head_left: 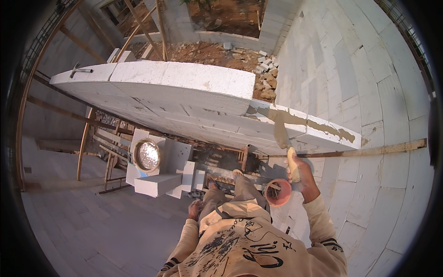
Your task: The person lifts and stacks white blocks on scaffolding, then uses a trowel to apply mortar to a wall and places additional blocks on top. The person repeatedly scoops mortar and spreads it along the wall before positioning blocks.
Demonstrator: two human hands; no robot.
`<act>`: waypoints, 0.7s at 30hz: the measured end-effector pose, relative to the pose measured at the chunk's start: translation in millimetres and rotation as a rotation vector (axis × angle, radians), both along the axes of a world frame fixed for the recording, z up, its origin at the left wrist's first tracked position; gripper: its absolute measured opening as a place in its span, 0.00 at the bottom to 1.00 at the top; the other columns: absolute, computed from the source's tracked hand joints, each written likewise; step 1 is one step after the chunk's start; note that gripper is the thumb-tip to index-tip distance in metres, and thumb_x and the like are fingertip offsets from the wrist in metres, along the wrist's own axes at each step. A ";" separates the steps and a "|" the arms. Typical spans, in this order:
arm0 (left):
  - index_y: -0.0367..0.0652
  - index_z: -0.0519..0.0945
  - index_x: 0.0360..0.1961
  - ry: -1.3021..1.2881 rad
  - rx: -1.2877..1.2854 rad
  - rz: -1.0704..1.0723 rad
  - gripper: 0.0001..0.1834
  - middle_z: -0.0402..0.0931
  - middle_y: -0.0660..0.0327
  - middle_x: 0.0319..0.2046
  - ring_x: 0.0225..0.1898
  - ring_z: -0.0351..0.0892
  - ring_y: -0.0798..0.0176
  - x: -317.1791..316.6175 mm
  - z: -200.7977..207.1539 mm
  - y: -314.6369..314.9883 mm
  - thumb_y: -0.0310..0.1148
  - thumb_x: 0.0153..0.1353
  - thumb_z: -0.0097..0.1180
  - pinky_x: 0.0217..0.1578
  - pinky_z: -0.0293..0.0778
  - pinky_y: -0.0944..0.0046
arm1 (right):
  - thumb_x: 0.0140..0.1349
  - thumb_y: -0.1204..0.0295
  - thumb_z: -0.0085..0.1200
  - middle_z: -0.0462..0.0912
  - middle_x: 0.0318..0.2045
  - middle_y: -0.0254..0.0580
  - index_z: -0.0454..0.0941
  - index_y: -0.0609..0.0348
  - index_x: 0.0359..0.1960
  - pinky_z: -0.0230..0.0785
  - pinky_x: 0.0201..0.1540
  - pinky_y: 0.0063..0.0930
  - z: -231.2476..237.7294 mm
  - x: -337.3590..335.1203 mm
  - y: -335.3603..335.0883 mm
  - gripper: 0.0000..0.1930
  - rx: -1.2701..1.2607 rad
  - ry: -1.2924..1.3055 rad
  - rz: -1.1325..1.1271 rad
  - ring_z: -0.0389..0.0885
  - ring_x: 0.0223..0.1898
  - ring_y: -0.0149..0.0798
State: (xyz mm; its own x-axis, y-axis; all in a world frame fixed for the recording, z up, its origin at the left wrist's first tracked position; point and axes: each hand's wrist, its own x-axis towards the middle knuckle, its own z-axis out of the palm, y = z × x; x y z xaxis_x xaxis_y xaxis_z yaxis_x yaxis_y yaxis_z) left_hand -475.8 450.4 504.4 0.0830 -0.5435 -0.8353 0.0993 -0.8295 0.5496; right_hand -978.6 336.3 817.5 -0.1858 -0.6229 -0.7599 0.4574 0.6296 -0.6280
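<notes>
My right hand (pixel 302 174) is closed around the pale handle of a trowel (pixel 280 131). The mortar-smeared blade lies against the near side of the lower wall course. Along the top of that course runs a band of grey mortar (pixel 318 124), uneven at its right end. To its left, one course higher, sits a white block (pixel 207 81). My left hand (pixel 194 209) hangs low beside my thigh, its fingers loosely extended with nothing seen in them. Below the trowel, near my right leg, is a reddish bucket (pixel 278 192) with something inside.
A hammer (pixel 80 70) lies on the wall top at far left. Loose white blocks (pixel 157 183) and a round pan (pixel 147 156) stand on the scaffold at left. A tall block wall (pixel 350 83) rises at right. Wooden poles (pixel 161 32) and rubble (pixel 265 76) are beyond.
</notes>
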 end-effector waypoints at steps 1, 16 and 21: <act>0.44 0.81 0.55 0.021 0.045 0.034 0.20 0.84 0.63 0.43 0.42 0.82 0.63 0.6 -1.8 -0.7 0.44 0.68 0.57 0.41 0.76 0.63 | 0.69 0.43 0.55 0.76 0.22 0.34 0.77 0.61 0.46 0.63 0.18 0.26 0.1 6.2 -4.8 0.28 0.005 -0.019 -0.007 0.73 0.18 0.31; 0.50 0.77 0.62 -0.001 0.080 0.057 0.25 0.82 0.62 0.53 0.55 0.78 0.54 32.0 -2.1 -13.7 0.48 0.68 0.57 0.56 0.70 0.51 | 0.66 0.48 0.58 0.81 0.23 0.52 0.80 0.68 0.33 0.71 0.31 0.45 -1.1 -6.0 -52.1 0.27 -0.011 0.897 0.737 0.82 0.26 0.46; 0.48 0.78 0.61 -0.007 0.114 0.010 0.24 0.83 0.60 0.54 0.54 0.80 0.55 17.8 -10.3 -4.0 0.46 0.69 0.57 0.53 0.74 0.54 | 0.65 0.51 0.58 0.85 0.33 0.59 0.81 0.68 0.38 0.71 0.44 0.50 24.0 -65.9 -5.8 0.25 0.134 1.031 0.716 0.83 0.38 0.60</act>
State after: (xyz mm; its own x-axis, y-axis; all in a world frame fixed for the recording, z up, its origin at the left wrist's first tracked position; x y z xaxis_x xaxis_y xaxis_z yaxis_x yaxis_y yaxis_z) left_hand -458.1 446.4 494.1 0.0939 -0.4437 -0.8912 0.1044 -0.8858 0.4521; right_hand -1044.5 330.4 841.5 -0.3816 -0.7585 -0.5283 -0.6750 0.6191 -0.4014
